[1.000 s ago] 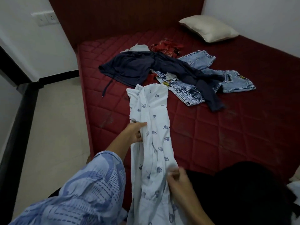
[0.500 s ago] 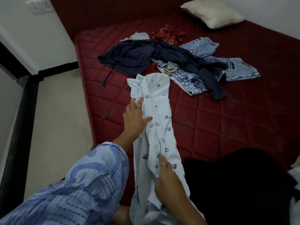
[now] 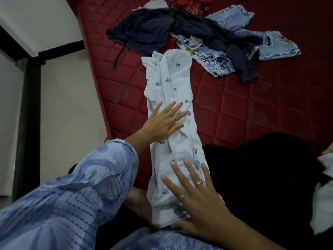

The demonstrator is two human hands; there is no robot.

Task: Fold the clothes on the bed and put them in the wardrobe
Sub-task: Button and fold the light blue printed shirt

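shirt: my pale blue shirt (image 3: 173,98) with small dark leaf prints lies folded into a long narrow strip on the red mattress (image 3: 234,114), running from its near edge toward the pile.
pile: navy garment (image 3: 153,29) draped over light-wash jeans (image 3: 216,58), unfolded, just beyond the shirt's far end.

The mattress (image 3: 234,109) is matt red quilted cloth. The pale printed shirt (image 3: 173,83) looks thin, creased cotton; the jeans (image 3: 216,62) are faded, coarse denim.
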